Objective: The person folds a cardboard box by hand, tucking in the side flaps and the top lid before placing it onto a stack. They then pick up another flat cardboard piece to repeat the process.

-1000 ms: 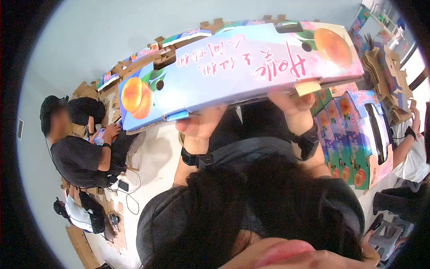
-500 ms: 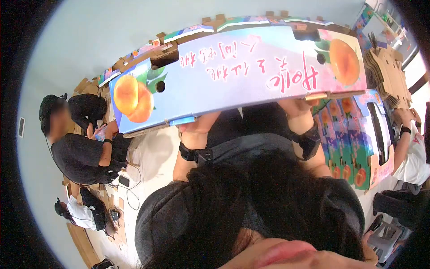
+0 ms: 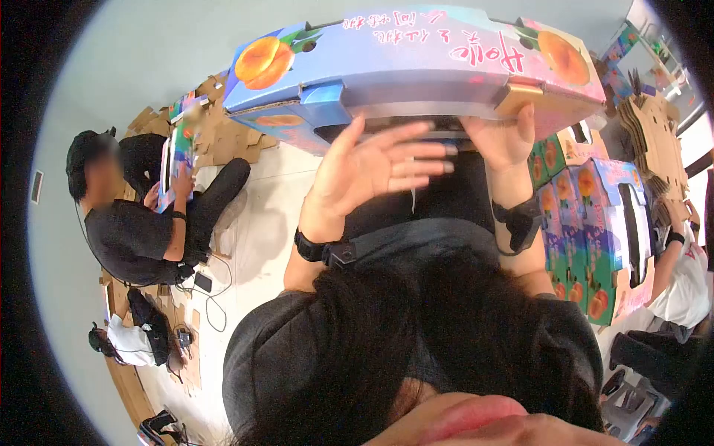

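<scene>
A printed cardboard fruit box with peach pictures and red lettering stands across the top of the view, upside down to me. My left hand is raised just below its near edge, palm toward me and fingers spread, with nothing in it. My right hand is at the box's lower right edge, its thumb by an orange-yellow tab and its fingertips partly hidden against the box. A blue tab sticks out at the left of that edge. Between the hands shows a dark slot in the box's near face.
At right stand several printed boxes beside a pile of flat brown cardboard. A person in dark clothes sits at left holding a printed box. Another person is at far right. Cardboard pieces lie behind.
The box has tilted, showing more of its near face, and shifted upward. My left hand has come off its edge and opened; my right hand stays at the edge.
</scene>
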{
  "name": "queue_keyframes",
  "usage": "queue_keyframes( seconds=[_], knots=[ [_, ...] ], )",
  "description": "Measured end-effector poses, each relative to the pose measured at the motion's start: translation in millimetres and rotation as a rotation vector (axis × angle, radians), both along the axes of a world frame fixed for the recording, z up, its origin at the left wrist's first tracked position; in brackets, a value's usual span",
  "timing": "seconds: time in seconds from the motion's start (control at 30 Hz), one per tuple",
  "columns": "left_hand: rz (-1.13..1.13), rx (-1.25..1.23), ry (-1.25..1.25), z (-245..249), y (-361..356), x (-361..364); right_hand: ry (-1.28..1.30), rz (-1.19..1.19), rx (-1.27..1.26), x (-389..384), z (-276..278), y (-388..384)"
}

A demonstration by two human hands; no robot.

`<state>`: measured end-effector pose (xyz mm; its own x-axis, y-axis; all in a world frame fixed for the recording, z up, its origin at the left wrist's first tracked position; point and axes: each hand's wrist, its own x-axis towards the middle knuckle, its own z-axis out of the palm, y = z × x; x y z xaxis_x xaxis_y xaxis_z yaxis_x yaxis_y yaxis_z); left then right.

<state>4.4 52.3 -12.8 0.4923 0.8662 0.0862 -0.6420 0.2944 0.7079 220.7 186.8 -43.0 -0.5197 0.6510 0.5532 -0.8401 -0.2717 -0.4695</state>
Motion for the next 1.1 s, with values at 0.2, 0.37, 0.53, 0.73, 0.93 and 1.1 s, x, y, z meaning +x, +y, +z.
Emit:
queue_keyframes(
  seconds=[0.2, 0.37, 0.53, 0.73, 0.93, 1.1],
  knots=[
    [-0.055, 0.712, 0.472, 13, -42, -14, 0.186, 0.208, -0.175, -8, 3, -3],
    [0.328, 1.280, 0.202, 11, -60, -72, 0.041, 0.113, -0.095, 3, 1, -14],
    [1.365, 0.897, 0.271, 1, -91, -112, -0.021, 0.160, -0.093, 15, -4, -21],
    [1.052, 0.569, 0.687, -73, -44, -150, -0.343, 0.143, -0.011, 23, 12, -36],
    [0.960, 0.349, 0.932, -156, -7, -137, -0.406, 0.054, 0.043, 23, 13, -36],
    [0.903, 0.150, 0.840, -165, 7, -115, -0.722, -0.123, 0.273, 35, 23, -40]
  ],
)
